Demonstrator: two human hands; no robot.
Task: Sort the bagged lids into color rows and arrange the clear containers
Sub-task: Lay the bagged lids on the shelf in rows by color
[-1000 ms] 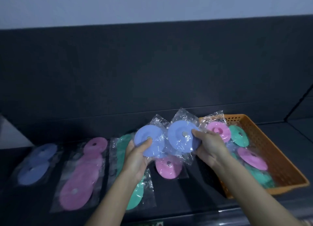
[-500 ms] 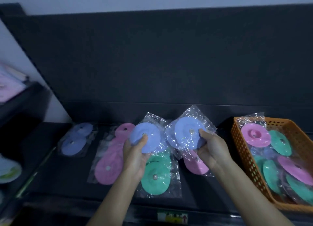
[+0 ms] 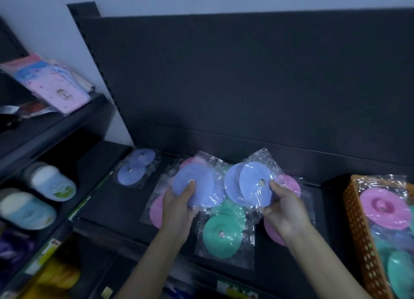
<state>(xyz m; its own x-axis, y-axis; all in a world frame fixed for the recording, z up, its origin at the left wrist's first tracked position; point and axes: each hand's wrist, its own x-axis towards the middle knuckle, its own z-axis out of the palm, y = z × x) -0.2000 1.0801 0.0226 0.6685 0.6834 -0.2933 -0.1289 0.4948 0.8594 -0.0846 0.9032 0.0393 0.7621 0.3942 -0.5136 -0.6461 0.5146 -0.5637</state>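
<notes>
Head view has swung left over the last second, so the dark shelf (image 3: 100, 200) fills the frame and the orange basket (image 3: 356, 220) of unsorted lids is cut off at the right edge. The blue row (image 3: 134, 171), pink row (image 3: 158, 211) and green row (image 3: 221, 233) lie unchanged. The left hand (image 3: 177, 211) still pinches the left blue bag (image 3: 195, 186) and the right hand (image 3: 284, 211) the right blue bag (image 3: 251, 184), both above the pink and green rows and probably bound for the blue row; clear containers cannot be made out, and the jars (image 3: 44, 195) at left are blurred.
</notes>
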